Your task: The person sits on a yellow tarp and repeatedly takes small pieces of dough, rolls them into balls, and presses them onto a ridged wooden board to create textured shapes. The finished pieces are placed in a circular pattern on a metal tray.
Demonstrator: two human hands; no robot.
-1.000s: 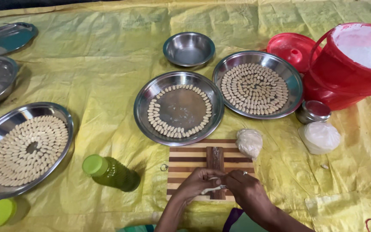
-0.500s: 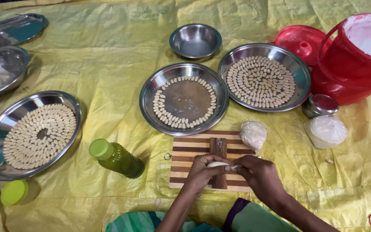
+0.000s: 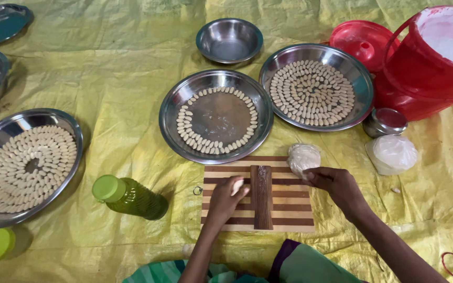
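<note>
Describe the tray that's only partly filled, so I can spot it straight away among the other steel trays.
Start at the striped wooden board in front of the person; the round steel tray lies just beyond its far edge, left of the red bucket. Its neighbours, the right tray and left tray, are packed with pale dough pieces, but this one holds only rings along its outer part, its centre bare metal.

We list a striped wooden board (image 3: 284, 209), matt, with a ribbed dark wooden block (image 3: 261, 196). Steel plates (image 3: 174, 112) glossy; red plastic bucket (image 3: 420, 89) shiny.
</note>
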